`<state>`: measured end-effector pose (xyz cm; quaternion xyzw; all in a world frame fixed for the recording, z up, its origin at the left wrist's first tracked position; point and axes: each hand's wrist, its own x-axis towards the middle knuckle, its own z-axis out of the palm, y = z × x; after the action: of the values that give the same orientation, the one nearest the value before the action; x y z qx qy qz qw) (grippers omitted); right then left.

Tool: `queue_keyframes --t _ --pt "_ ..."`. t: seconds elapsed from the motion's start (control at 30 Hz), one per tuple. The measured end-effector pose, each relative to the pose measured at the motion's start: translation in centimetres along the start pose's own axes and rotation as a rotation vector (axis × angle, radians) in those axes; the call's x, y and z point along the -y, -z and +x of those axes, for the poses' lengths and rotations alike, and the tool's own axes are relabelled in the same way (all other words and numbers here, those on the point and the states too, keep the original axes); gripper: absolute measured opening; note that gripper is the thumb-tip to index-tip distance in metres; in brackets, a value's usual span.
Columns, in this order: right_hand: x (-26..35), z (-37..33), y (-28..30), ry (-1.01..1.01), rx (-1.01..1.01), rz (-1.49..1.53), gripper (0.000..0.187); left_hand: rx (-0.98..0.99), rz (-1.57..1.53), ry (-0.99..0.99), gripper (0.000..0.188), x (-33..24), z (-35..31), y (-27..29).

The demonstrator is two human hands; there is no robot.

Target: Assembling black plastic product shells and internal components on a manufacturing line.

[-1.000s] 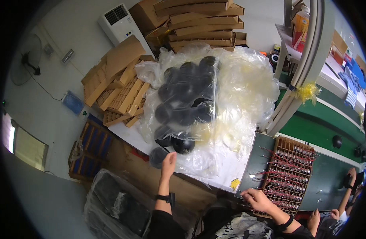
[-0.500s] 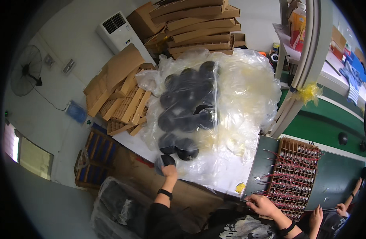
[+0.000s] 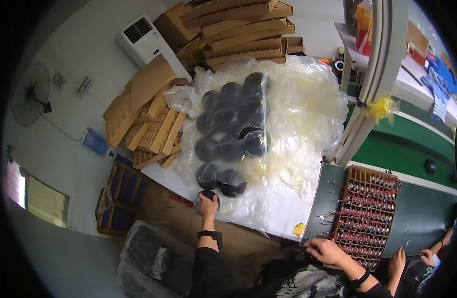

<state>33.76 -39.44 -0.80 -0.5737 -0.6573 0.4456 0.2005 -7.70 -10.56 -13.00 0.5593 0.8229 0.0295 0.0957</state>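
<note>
My left hand [image 3: 207, 204] is closed on a black round cover [image 3: 208, 194], which sits at the near left edge of the white table. Just beyond it, several black rounded covers [image 3: 232, 183] stand close together in rows under clear plastic film [image 3: 288, 89]. My right hand [image 3: 327, 251] rests near the corner of the dark green bench, its thumb and fingers apart and nothing visible between them. Beside it is a cardboard divider tray [image 3: 354, 174] filled with small metal parts on red wires [image 3: 333, 219].
Cardboard dividers [image 3: 161, 126] lean at the table's left, with stacked cartons [image 3: 238, 30] behind. A plastic-wrapped dark bundle [image 3: 154, 258] lies at lower left. A post [image 3: 375, 79] rises at the right. Another person's hand [image 3: 397, 263] is beyond the tray.
The left hand has shifted from the cover's side onto its top, fingers now pointing away from me. The right hand stays about where it was. The whole view has shifted slightly.
</note>
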Motion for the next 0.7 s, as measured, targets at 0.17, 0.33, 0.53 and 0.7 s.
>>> queue_keyframes --t 0.17,0.33,0.53,0.7 --pt "-1.1 -0.1 0.0 0.01 0.004 0.055 0.026 -0.295 -0.566 -0.195 0.047 0.5 -4.4 2.7" --pt "-0.8 0.3 0.2 0.021 0.005 0.171 0.026 -0.306 -1.115 -0.43 0.018 -3.1 -10.8 7.1" --pt "0.0 3.0 0.1 0.129 -0.053 0.667 0.076 -0.036 -1.347 -0.72 0.032 -11.0 -18.9 9.1" --pt "3.8 2.4 2.8 0.299 -0.417 0.565 0.098 0.202 -1.238 -0.844 0.047 -18.8 -26.0 10.2"
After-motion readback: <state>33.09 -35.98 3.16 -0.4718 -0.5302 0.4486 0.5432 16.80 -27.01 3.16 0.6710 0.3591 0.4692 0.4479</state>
